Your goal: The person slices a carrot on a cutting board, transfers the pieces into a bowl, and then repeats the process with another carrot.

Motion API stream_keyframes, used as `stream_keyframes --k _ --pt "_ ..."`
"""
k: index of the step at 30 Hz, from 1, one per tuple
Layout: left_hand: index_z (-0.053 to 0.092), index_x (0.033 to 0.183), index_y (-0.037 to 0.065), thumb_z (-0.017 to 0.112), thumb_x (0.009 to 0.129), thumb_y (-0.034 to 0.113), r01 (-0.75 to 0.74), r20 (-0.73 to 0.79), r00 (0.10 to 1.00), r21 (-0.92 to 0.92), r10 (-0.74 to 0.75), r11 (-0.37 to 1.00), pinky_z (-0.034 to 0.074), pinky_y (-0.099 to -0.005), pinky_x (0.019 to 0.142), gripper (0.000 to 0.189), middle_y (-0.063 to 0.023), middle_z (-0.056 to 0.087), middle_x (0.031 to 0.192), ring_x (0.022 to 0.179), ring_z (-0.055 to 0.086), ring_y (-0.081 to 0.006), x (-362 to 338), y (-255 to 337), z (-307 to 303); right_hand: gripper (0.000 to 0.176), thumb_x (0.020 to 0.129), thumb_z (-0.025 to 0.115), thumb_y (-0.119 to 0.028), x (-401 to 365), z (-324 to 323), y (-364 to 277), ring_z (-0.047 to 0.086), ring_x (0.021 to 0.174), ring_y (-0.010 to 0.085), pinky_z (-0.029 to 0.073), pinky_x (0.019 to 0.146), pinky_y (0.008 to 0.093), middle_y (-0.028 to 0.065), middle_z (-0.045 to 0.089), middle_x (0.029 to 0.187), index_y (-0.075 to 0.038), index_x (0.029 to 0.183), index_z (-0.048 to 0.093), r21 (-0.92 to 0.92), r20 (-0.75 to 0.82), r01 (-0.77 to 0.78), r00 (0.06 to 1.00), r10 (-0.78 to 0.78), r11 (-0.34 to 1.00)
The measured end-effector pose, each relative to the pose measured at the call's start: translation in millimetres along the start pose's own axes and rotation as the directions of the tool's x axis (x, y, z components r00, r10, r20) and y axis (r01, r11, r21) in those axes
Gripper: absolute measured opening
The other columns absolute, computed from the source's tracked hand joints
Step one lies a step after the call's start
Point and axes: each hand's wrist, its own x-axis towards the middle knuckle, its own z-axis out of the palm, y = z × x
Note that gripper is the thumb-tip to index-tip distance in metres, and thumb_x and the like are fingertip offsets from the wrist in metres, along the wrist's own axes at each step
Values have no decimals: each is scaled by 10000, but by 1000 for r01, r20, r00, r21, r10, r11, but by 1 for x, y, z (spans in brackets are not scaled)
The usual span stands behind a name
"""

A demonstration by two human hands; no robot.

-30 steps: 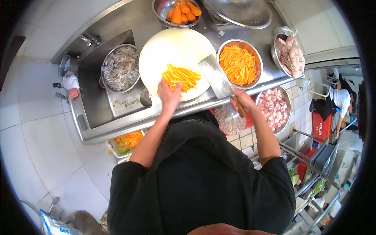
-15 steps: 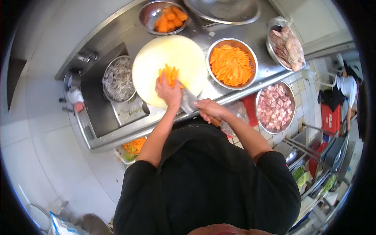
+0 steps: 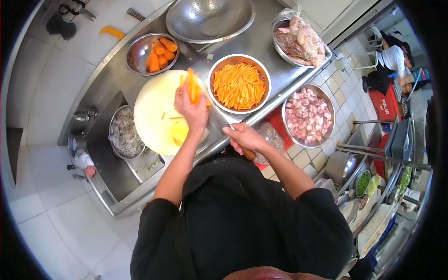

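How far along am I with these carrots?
Fairly far, I'd judge. Done: the cut strips heaped in a steel bowl. In hand: your left hand grips a bunch of strips over the cutting board; your right hand holds the cleaver. Left: a few loose strips on the board and several uncut-looking carrots in another bowl.

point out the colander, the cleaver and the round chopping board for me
colander (image 3: 210, 24), head view, on its perforated inside
cleaver (image 3: 249, 154), head view, on the wooden handle's end below the right hand (image 3: 245, 138)
round chopping board (image 3: 151, 109), head view, on its bare left part
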Motion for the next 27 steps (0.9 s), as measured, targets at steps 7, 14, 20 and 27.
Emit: stream_keyframes --k 7,14,20,27 --pt "586 1463 69 785 849 284 -14 314 943 -285 108 959 365 -537 1148 680 -239 526 1454 1375 450 -441 5 18 136 323 1036 679 -342 -34 -46 12 525 471 102 444 451 276 -2 544 630 -39 959 599 11 -390 122 914 -108 992" --pt "730 1273 48 778 865 270 -259 253 930 -61 266 964 395 -479 1179 468 -201 669 1322 1313 559 -401 13 1 122 245 995 722 -245 -74 -53 33 544 471 108 438 450 281 5 567 620 -17 972 636 51 -616 143 784 -82 988" --pt "728 1251 58 751 899 242 -180 428 900 185 86 966 431 -494 1156 398 -179 654 1385 1333 564 -381 44 -115 -8 225 989 730 -231 -60 -48 47 557 483 112 446 463 280 6 580 623 -27 947 645 96 -376 169 919 -122 981" --pt "607 1438 64 591 1041 279 -283 614 785 228 88 932 293 -532 1251 452 -183 522 1567 1517 387 -410 -28 -149 -98 217 1002 730 -252 15 -25 64 573 489 104 465 447 280 3 590 623 -63 945 640 99 -29 49 999 -46 994"
